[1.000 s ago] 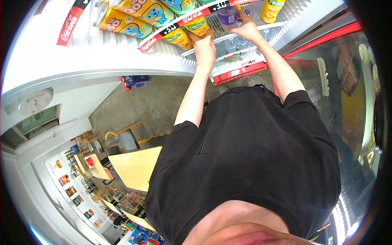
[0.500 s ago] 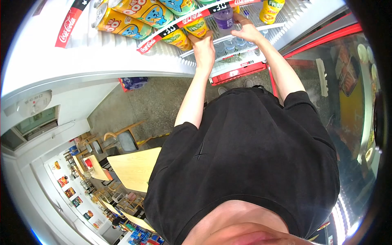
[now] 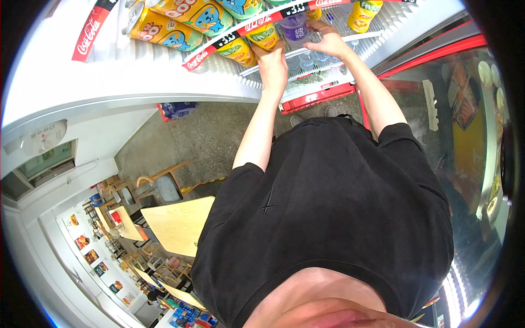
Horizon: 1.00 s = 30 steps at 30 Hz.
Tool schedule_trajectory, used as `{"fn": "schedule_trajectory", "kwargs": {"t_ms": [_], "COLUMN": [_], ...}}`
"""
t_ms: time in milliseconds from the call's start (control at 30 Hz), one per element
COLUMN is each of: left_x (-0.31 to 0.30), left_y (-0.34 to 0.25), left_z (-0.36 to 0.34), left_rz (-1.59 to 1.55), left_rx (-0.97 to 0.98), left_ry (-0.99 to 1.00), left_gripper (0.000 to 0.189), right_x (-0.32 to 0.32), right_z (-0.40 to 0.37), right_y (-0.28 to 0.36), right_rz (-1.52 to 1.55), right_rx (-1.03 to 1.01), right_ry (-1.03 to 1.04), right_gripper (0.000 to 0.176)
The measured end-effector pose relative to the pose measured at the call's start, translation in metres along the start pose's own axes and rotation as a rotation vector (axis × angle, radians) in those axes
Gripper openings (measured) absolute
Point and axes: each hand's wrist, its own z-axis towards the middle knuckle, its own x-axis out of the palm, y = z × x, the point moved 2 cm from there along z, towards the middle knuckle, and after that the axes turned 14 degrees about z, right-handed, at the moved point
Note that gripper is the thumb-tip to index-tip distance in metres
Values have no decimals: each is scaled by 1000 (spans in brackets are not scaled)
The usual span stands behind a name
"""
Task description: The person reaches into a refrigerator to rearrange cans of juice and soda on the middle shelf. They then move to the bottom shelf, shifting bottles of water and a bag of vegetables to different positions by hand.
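My left hand (image 3: 272,64) reaches up to the fridge shelf, its thumb and fingers on either side of the lower end of a yellow bottle (image 3: 264,37). Some of its fingertips are hidden. Another yellow bottle (image 3: 236,51) lies close to its left. My right hand (image 3: 330,44) curves its thumb and fingers against the right side of a purple-labelled bottle (image 3: 295,27), whose upper part is behind the price strip (image 3: 257,23). Farther right on the shelf stands a separate yellow bottle (image 3: 363,15).
Large orange cans (image 3: 164,30) fill the shelf's left side. Clear bottles (image 3: 307,59) stand on a lower level. The open glass door (image 3: 437,109) is on my right, the white fridge side wall (image 3: 164,82) on my left. A wooden table (image 3: 178,225) and chairs (image 3: 166,187) are at lower left.
My right hand and the purple-labelled bottle have shifted slightly left, towards my left hand. My left hand has stayed almost in place at the yellow bottle.
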Motion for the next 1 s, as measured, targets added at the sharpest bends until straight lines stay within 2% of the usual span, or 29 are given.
{"fn": "schedule_trajectory", "kwargs": {"t_ms": [233,533,633,733,933,1000], "left_x": [-2,1,5,6,5,2], "left_y": [-1,1,4,6,13,14], "left_z": [0,0,2,1,2,0], "left_rz": [25,-7,44,37,-17,-96], "left_rx": [-10,-50,28,62,67,25], "left_ry": [-35,47,-75,-88,-1,63], "left_gripper": [31,30,22,23,16,20], "right_x": [8,10,12,13,11,12], "right_z": [-2,1,1,1,2,2], "right_y": [7,3,2,-2,-6,-10], "right_rz": [-9,43,25,-14,-10,-10], "right_rx": [48,45,38,49,4,-17], "right_ry": [-24,-39,-46,-40,-27,-37], "right_gripper": [81,83,82,81,83,84]}}
